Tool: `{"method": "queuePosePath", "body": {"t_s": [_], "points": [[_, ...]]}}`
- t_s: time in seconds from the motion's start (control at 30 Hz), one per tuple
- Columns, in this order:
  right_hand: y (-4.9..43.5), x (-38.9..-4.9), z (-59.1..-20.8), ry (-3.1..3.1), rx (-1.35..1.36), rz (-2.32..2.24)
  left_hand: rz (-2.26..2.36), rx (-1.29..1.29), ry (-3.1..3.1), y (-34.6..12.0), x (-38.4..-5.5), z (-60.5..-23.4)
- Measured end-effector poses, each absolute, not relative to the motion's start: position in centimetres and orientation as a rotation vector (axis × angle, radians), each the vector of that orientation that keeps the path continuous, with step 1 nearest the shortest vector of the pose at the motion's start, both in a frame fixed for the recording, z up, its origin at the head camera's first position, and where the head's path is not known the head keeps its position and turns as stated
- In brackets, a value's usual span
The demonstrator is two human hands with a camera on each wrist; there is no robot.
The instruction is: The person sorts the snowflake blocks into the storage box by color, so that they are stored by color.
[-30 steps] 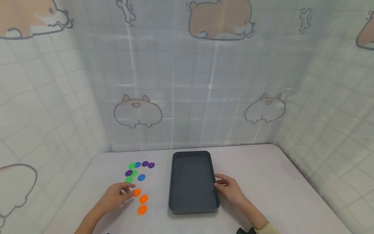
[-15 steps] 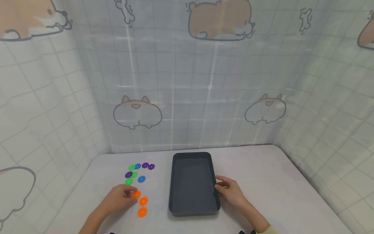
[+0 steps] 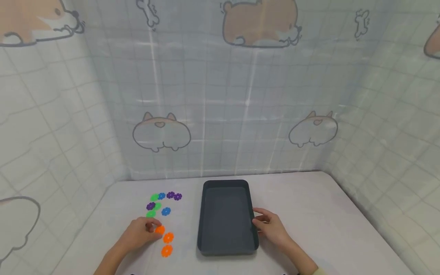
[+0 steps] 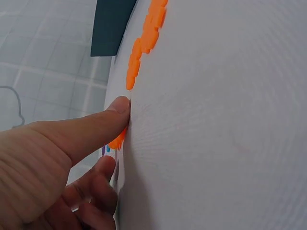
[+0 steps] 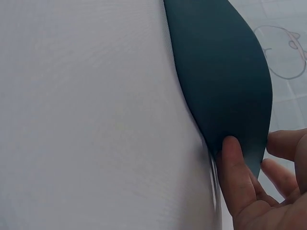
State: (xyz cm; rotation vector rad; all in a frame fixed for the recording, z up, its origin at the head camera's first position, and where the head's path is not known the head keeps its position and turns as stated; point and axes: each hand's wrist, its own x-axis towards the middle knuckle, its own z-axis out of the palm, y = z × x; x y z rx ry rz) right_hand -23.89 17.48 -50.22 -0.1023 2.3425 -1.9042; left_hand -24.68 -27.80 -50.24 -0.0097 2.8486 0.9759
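Observation:
In the head view my left hand (image 3: 139,233) is low over the table, thumb and index finger at opposite edges of an orange flower-shaped disc (image 3: 160,230). The left wrist view shows the thumb partly covering that orange disc (image 4: 116,142), which lies flat. Two more orange discs (image 3: 168,237) lie just right of the hand. My right hand (image 3: 273,228) holds the right side of a dark grey rectangular tray (image 3: 228,252). In the right wrist view a fingertip (image 5: 231,146) presses the tray's outer wall (image 5: 220,72) while other fingers reach its far edge.
Green discs (image 3: 151,214), blue discs (image 3: 166,211) and purple discs (image 3: 170,194) lie scattered beyond the left hand, some overlapping. The white table (image 3: 309,198) ends at a curtain (image 3: 227,126) with cartoon dogs, which also hangs at both sides.
Over the last second my left hand shifts slightly right and its thumb and index finger come around the nearest orange disc. The right hand stays at the tray.

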Motion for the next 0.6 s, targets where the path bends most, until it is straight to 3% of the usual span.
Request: {"method": "queuePosePath", "body": {"t_s": [0.6], "points": [[17.3, -23.2, -50.1, 2.282, -0.141, -1.914, 1.731, -0.171, 2.539, -24.3, -25.0, -48.4]]}}
